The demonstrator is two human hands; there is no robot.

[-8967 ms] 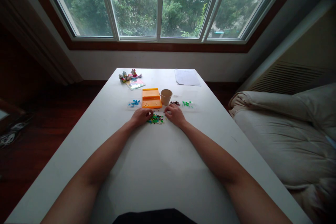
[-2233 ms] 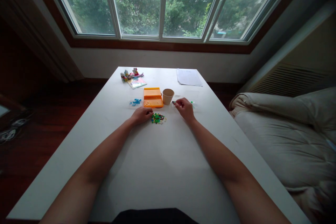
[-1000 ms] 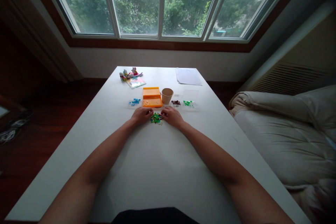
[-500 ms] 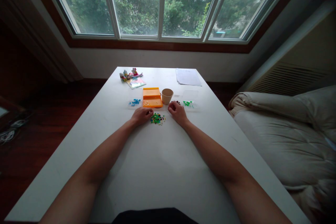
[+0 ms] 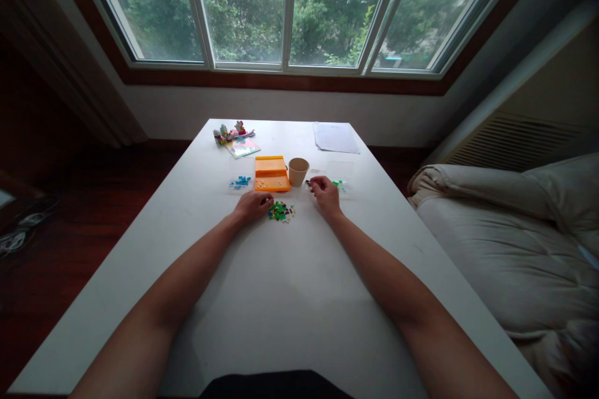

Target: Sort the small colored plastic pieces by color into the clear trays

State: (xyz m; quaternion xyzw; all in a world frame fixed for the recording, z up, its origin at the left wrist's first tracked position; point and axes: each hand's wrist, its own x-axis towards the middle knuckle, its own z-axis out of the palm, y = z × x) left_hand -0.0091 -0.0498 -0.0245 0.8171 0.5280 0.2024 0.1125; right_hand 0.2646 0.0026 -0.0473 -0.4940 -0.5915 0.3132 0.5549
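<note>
Brick pile [image 5: 281, 211]: we saw it loose on the white surface [image 5: 271, 299], mostly green with yellow, dark and pale bits, nearer us than the open orange case [image 5: 270, 164].
Left hand [image 5: 253, 204]: it rested curled just beside the pile; we could not tell whether its fingers gripped anything.
Right hand [image 5: 326, 194]: it was at the dark brown pieces [image 5: 308, 182], partly hiding them, thumb and fingertips close together; whether they pinched a piece, we could not tell.
Neighbours: we had green pieces [image 5: 340, 186] to its right, a paper cup [image 5: 298, 171] to its left and blue pieces [image 5: 240, 182] beyond the case.
Mix-up risk: brown and green lay side by side, so we judged that a slipping piece could land among the wrong colour.
Knock risk: a sideways brush might have tipped the cup.
Writing: we could read none on the paper sheets [image 5: 336, 137], and no brand anywhere.
</note>
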